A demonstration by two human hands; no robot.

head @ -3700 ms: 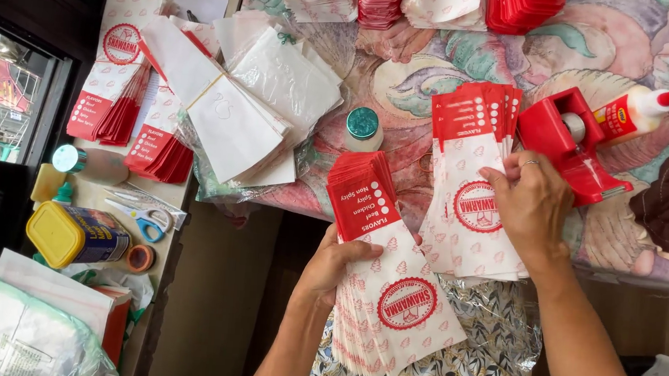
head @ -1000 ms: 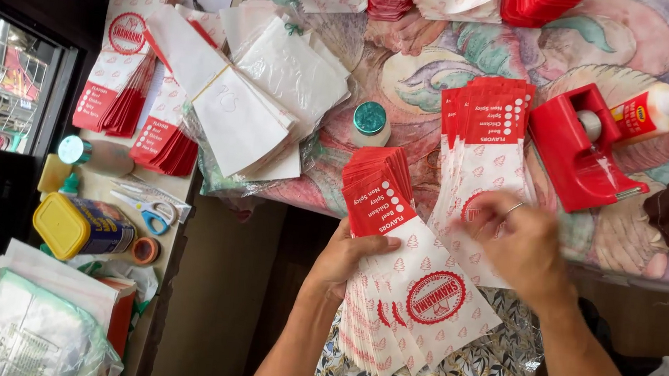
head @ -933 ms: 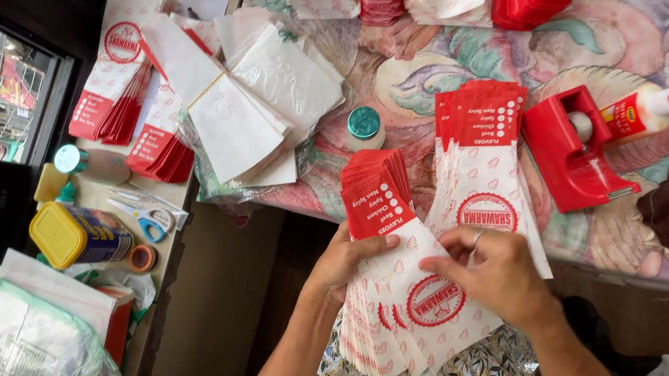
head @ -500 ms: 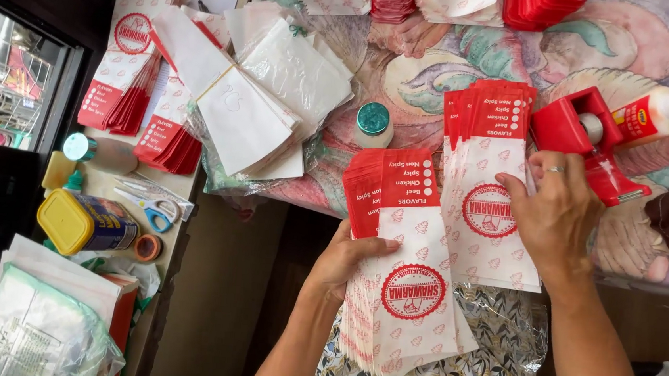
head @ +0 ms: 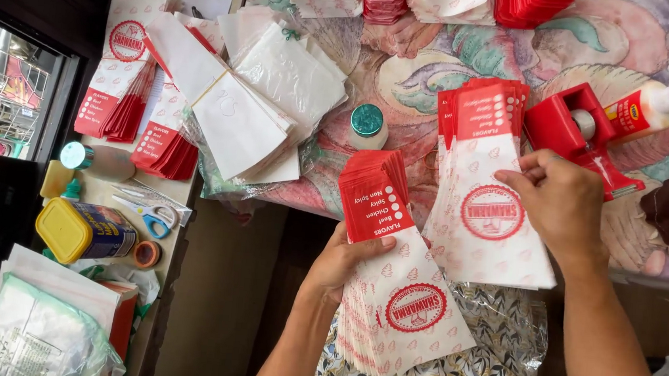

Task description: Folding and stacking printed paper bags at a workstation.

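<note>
- Nearest, the left hand (head: 342,262) keeps its grip closed around the fanned stack of paper sleeves (head: 401,297), thumb across the red tops; that stack has stayed over the lap, at the near edge of the bench (head: 407,74).
- Just beyond, the right hand (head: 562,204) has come back from the fanned stack, where it was a second ago, to the second stack of sleeves (head: 484,192) lying on the bench; its fingers curl narrowly at the top right edge of that pile, and I cannot tell whether they pinch a sleeve.
- By my reading, one sleeve has just passed from the held stack to the lying pile, so the sorting goes on with many left in hand.
- Farther off, the red tape dispenser (head: 573,134) and glue bottle (head: 649,109) stand untouched to the right.
</note>
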